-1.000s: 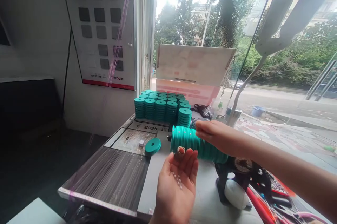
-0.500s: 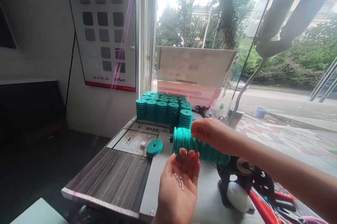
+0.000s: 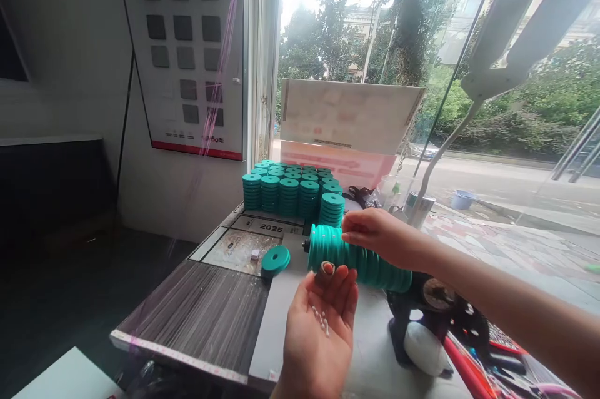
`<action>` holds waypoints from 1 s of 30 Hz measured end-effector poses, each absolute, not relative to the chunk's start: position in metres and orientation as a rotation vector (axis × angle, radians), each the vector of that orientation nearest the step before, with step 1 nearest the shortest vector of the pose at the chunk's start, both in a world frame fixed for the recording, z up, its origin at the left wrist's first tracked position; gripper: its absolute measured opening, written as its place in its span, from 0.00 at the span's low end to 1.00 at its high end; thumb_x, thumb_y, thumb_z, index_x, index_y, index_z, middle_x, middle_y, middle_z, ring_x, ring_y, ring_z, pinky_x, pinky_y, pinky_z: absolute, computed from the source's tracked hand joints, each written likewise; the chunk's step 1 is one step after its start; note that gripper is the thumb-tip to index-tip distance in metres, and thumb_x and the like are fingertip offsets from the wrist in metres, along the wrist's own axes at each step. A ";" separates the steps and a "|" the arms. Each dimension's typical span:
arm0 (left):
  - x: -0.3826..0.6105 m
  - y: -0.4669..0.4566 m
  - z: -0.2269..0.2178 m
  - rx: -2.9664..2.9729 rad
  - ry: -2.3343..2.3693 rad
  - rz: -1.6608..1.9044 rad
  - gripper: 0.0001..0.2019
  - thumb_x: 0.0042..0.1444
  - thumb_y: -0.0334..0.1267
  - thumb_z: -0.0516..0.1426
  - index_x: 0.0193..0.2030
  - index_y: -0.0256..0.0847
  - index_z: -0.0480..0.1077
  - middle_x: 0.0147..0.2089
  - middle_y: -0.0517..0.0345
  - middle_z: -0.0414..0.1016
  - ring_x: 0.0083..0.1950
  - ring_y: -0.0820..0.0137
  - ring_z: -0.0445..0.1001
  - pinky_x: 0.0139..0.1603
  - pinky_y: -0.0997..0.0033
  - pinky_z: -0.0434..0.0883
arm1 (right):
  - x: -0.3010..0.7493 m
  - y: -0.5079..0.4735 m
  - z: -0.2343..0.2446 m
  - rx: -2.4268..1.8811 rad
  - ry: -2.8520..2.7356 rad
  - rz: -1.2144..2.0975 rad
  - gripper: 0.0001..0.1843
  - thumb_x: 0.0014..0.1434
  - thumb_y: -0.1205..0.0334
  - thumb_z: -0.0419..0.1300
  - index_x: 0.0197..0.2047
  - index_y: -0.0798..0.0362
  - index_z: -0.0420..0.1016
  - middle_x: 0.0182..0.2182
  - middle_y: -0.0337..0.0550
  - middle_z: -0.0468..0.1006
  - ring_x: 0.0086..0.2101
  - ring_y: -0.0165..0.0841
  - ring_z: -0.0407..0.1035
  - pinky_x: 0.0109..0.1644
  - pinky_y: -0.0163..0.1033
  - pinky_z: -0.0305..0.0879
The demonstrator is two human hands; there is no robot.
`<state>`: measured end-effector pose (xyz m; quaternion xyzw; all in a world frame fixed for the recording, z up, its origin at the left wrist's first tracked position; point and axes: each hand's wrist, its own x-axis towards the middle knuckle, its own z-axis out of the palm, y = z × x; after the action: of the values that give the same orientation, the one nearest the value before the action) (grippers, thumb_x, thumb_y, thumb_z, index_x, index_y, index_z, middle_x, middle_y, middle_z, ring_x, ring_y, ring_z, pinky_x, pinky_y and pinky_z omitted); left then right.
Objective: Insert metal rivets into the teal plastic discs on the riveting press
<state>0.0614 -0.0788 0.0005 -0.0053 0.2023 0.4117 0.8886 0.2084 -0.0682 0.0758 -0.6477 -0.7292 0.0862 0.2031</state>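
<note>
Teal disc row (image 3: 360, 263): ribbed, strung horizontally on a black stand (image 3: 399, 324) over the desk (image 3: 210, 311), white dots on its end discs. My right hand (image 3: 384, 237) pinches shut against its top (contents unseen). My left hand (image 3: 323, 330) lies open beneath, cradling white pins (image 3: 321, 319).

Teal disc stacks (image 3: 289, 197) on worktop (image 3: 201, 305): five in front row, more rows behind, total unclear
Loose teal disc (image 3: 275, 260): one
Disc row on spindle (image 3: 370, 264): one, disc count unclear
White pellets (image 3: 320, 319): about four
Small white piece (image 3: 254, 254): one
Cardboard box (image 3: 347, 117): one
</note>
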 end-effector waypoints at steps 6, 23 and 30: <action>0.062 -0.078 -0.001 -0.019 0.402 0.855 0.11 0.56 0.31 0.50 0.30 0.29 0.71 0.35 0.41 0.75 0.48 0.55 0.72 0.45 0.65 0.72 | 0.209 -0.071 0.073 -1.807 -2.061 0.211 0.10 0.55 0.60 0.49 0.24 0.53 0.58 0.21 0.34 0.58 0.25 0.27 0.51 0.28 0.34 0.51; 0.062 -0.080 -0.002 -0.011 0.390 0.857 0.11 0.56 0.31 0.50 0.29 0.29 0.72 0.36 0.42 0.75 0.47 0.57 0.72 0.45 0.66 0.72 | 0.210 -0.072 0.065 -1.744 -1.877 0.341 0.13 0.54 0.52 0.47 0.26 0.52 0.60 0.23 0.36 0.61 0.26 0.29 0.54 0.30 0.37 0.53; 0.063 -0.080 -0.003 -0.019 0.387 0.849 0.12 0.56 0.31 0.50 0.29 0.29 0.73 0.35 0.42 0.76 0.47 0.57 0.72 0.46 0.65 0.72 | 0.211 -0.072 0.064 -1.738 -1.877 0.343 0.13 0.53 0.52 0.47 0.26 0.52 0.60 0.23 0.36 0.61 0.26 0.29 0.54 0.30 0.37 0.53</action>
<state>0.0629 -0.0802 -0.0027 -0.0092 0.1868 0.4093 0.8930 0.2108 -0.0719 0.0644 -0.6471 -0.6989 0.1278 0.2766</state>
